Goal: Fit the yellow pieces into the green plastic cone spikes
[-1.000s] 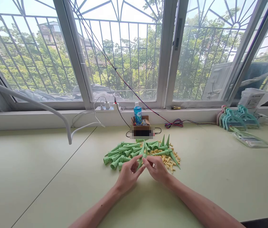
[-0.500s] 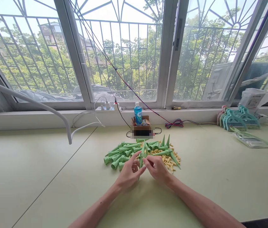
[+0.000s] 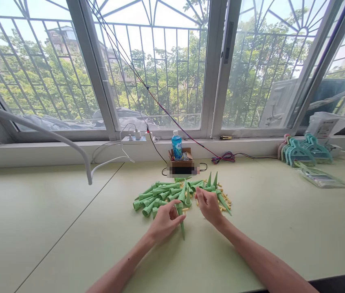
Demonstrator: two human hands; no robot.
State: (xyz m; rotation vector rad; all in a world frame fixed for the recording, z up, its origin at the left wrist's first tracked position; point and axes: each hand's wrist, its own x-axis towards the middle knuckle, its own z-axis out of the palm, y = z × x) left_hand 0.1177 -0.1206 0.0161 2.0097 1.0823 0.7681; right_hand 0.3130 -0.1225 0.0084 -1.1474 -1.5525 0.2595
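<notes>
My left hand (image 3: 163, 223) grips a green plastic plant-watering spike (image 3: 181, 221) between thumb and fingers, its point aimed down toward me. To the right, my right hand (image 3: 210, 206) is over the pile's right side with thumb and fingers pinched together. Whatever is between those fingertips is too small to make out. Beyond both hands lies a heap of similar green spikes (image 3: 150, 202), several lying flat and some standing tip up. Small yellow peg-like pieces (image 3: 227, 198) are scattered on the heap's right side, partly hidden by my right hand.
Behind the heap a small cardboard box (image 3: 183, 163) stands with a blue bottle (image 3: 177, 146) in it. A coiled cable (image 3: 225, 157) lies near the sill. Teal hangers (image 3: 302, 152) and a green-edged packet (image 3: 320, 176) are at right. A white curved tube (image 3: 77, 144) hangs at left.
My hands have come apart. My right hand has moved away from the spike, up and right over the yellow pieces. My left hand keeps the spike and has lowered it slightly.
</notes>
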